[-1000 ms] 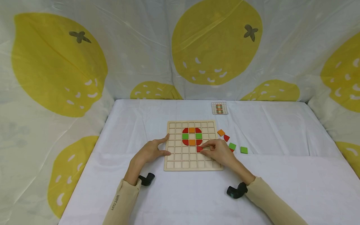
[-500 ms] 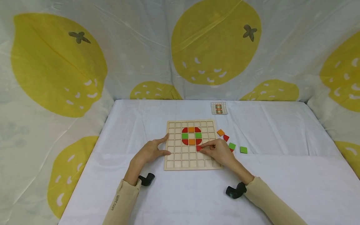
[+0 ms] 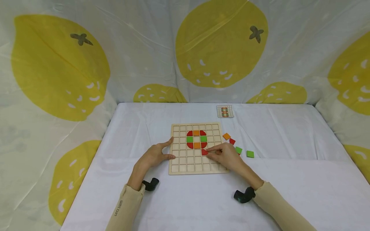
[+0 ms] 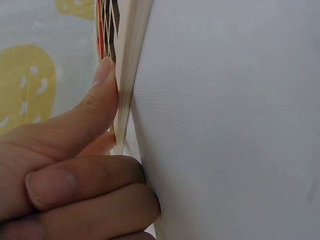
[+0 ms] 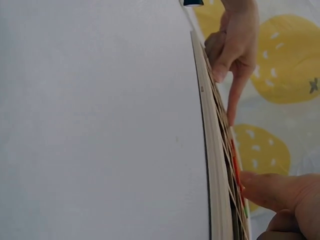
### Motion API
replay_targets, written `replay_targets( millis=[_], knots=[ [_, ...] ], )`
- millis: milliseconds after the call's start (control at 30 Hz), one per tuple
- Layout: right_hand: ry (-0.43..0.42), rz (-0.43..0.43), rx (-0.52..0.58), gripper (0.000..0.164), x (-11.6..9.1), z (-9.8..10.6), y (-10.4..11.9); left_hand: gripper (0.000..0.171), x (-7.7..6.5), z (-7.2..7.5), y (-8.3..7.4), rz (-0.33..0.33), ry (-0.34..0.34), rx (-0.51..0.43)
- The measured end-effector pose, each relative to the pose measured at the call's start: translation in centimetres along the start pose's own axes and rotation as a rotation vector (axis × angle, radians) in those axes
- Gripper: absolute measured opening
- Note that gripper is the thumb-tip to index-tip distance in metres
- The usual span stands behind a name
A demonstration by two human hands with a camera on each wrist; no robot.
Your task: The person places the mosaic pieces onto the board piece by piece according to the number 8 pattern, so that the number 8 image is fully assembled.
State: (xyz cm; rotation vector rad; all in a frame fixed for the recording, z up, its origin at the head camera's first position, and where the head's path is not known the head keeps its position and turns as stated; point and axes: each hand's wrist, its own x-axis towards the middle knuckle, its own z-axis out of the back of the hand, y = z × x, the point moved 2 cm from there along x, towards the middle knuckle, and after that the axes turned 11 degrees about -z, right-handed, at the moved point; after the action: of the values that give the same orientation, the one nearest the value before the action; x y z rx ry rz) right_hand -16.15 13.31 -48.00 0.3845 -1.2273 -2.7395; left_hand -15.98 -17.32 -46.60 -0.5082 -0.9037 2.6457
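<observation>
A square wooden grid board point(image 3: 183, 160) lies on the white-covered table. Red, orange and green tiles form a ring in its upper middle, including an orange tile point(image 3: 197, 145) at the ring's near side. My left hand point(image 3: 154, 155) touches the board's left edge with spread thumb and index finger; in the left wrist view its other fingers are curled. Thumb and index finger of my right hand point(image 3: 226, 156) pinch a red tile with a rounded side point(image 3: 204, 152), at the cell just below the ring's lower right corner. Both hands also show in the right wrist view.
Right of the board lie loose tiles: an orange square point(image 3: 226, 136), a red piece point(image 3: 232, 141), a green square point(image 3: 238, 150) partly over another red one, and a green square point(image 3: 250, 154). A small pattern card point(image 3: 224, 111) lies behind. Lemon-printed cloth point(image 3: 222, 45) hangs around the table.
The red tile has shifted slightly up and left in my right hand's fingers. The board's right side has moved slightly away and left. My left hand has stayed in place.
</observation>
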Motion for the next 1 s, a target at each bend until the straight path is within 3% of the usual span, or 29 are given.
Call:
replay_targets(
  millis=[267,533,1000],
  knots=[
    [-0.095,0.005,-0.002,0.025,0.1,3.0,-1.6,0.087,0.0,0.0,0.1,-0.009,-0.011,-0.006],
    [-0.222,-0.078,-0.04,0.028,0.5,5.7,-3.2,0.087,0.0,-0.1,0.3,0.002,-0.015,-0.015],
    [-0.3,-0.129,-0.083,0.038,2.4,4.9,-4.4,0.087,0.0,0.0,0.3,-0.011,-0.009,-0.027]
  ],
)
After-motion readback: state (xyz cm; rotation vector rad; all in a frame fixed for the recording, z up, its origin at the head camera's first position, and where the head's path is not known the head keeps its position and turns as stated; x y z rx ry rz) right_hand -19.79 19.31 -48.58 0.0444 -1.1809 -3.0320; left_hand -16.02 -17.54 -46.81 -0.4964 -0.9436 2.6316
